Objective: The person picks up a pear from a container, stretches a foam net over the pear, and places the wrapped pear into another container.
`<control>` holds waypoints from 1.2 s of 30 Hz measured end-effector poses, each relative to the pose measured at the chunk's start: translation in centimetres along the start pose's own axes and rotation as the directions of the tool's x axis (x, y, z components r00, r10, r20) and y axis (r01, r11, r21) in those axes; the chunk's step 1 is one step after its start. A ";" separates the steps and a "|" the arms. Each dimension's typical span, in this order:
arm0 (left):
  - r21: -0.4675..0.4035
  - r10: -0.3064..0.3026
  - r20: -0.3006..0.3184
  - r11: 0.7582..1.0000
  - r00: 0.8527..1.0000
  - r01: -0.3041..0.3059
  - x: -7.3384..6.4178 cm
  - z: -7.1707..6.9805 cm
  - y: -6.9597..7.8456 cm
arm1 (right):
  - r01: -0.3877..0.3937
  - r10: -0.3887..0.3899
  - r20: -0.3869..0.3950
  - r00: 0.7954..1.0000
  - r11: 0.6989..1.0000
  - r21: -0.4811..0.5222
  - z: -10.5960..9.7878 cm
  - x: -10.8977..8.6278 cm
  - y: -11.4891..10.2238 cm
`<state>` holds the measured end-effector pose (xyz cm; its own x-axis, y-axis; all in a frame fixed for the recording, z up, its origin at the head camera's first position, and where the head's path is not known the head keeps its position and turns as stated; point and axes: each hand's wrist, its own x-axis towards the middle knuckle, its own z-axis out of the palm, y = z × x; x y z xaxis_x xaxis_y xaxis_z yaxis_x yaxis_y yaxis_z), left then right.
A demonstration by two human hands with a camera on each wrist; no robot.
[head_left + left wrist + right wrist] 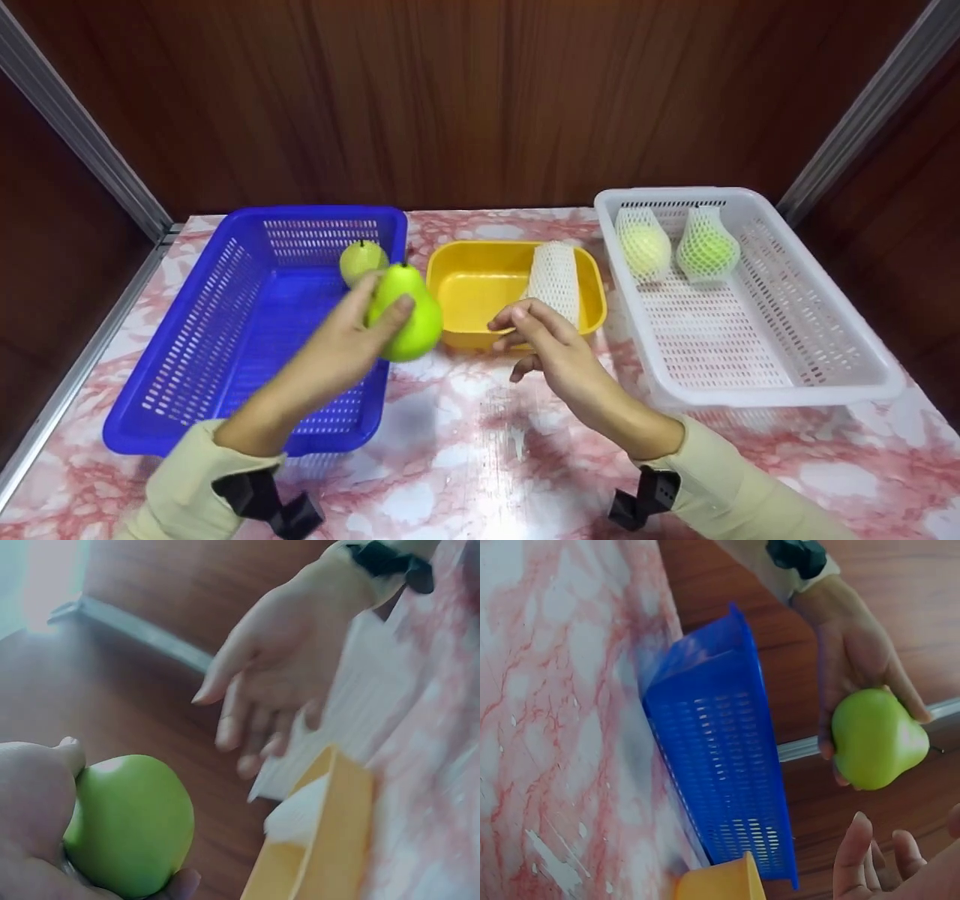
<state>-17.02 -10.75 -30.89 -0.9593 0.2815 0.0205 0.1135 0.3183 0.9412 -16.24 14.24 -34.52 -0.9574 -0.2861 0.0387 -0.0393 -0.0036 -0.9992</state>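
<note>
In the head view, the green pear (412,326) is held by the left grip (360,322), with the fingers and thumb bent round it. It is held up in the air, by the gap between the blue basket (281,307) and the yellow tub (472,296). Nothing is held by the right grip (551,349). Its fingers are loosely bent near the front of the tub, close to the net (555,281). The step in hand seems to be the bringing of a bare pear to a net. For the next move, it seems that the net must be picked up by the right grip and held wide for the pear. One more bare fruit, the round pear (361,262), is seen in the blue basket. Two netted fruits (707,253) are seen in the white basket (720,337), so four fruits are counted. One blue basket, one yellow tub and one white basket are set on the counter (450,427). One net is seen in the tub; if more are stacked inside it cannot be told.

In the left wrist view, one pear is seen in the left grip, and no thing is seen in the right grip.

In the right wrist view, the pear is cupped by the left grip, well apart from the tub. A gap is left between it and the right fingers (853,855).
</note>
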 end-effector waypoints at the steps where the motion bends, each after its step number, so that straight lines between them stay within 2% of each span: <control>1: -0.009 -0.002 0.004 1.000 1.000 0.002 -0.1 0.6 -0.1 | 0.018 -0.018 0.001 1.000 1.000 -0.003 0.0 -0.1 -0.1; 6: -0.026 0.024 -0.004 0.999 1.000 -0.024 -0.5 3.5 -1.0 | 0.106 -0.100 0.064 0.993 0.990 -0.093 0.3 -1.0 0.0; 11: 0.007 0.087 -0.025 0.996 0.996 -0.087 -0.9 5.5 -1.5 | 0.156 -0.128 0.160 0.979 0.972 -0.176 0.8 -2.1 0.5; 14: 0.014 0.119 -0.008 0.993 0.993 -0.119 -1.2 6.4 -1.6 | 0.181 -0.141 0.217 0.966 0.968 -0.175 1.0 -2.3 0.9; 19: -0.002 0.170 0.061 0.985 0.984 -0.170 -1.5 7.2 -1.7 | 0.225 -0.160 0.292 0.943 0.953 -0.204 1.1 -2.5 1.2; 23: -0.041 0.186 0.139 0.982 0.973 -0.182 -1.7 7.3 -1.7 | 0.269 -0.182 0.293 0.939 0.918 -0.291 1.0 -2.8 1.5; 26: -0.070 0.171 0.205 0.985 0.964 -0.160 -1.9 7.3 -1.8 | 0.278 -0.191 0.269 0.944 0.898 -0.340 0.8 -3.0 1.7; 29: -0.099 0.149 0.251 0.987 0.956 -0.128 -2.1 7.4 -2.0 | 0.262 -0.183 0.235 0.954 0.892 -0.369 0.7 -3.1 1.9; 32: -0.135 0.139 0.268 0.985 0.953 -0.106 -2.4 7.5 -2.1 | 0.245 -0.175 0.210 0.962 0.894 -0.375 0.6 -3.2 2.1; 36: -0.179 0.156 0.261 0.977 0.953 -0.111 -2.7 7.6 -2.4 | 0.231 -0.171 0.188 0.967 0.900 -0.369 0.3 -3.1 2.4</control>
<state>-12.76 -5.40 -35.77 -0.8287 0.5541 0.0788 0.1716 0.1174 0.9782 -13.29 14.87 -37.03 -0.8655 -0.4563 0.2066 -0.3617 0.2840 -0.8880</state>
